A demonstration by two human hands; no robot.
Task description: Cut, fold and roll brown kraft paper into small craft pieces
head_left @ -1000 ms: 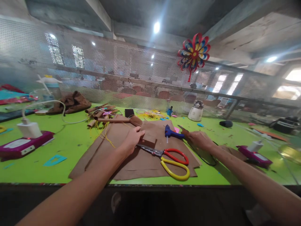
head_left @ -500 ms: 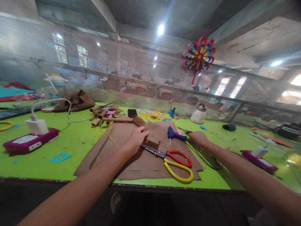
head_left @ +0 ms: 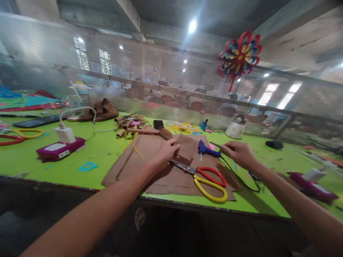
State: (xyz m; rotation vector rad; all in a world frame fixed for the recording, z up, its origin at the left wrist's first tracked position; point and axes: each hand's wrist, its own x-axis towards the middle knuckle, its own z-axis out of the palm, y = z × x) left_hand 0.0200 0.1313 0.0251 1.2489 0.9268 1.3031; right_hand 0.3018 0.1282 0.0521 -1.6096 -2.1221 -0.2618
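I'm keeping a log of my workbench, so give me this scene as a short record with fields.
left hand: pinching small brown piece
right hand: holding slim tool, partly hidden
scissors: red and yellow handles, lying on brown sheets
glue gun: blue, between the hands
beyond left hand: brown rolls, yellow strands
surface: green table

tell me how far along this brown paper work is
Several brown tubes and a fan-ended piece look made. In hand: the left hand pinches a small brown paper piece; the right hand grips a slim pointed tool. Probably left: the large brown paper sheets, lying flat, with scissors and blue glue gun unheld. The total remaining I cannot tell.
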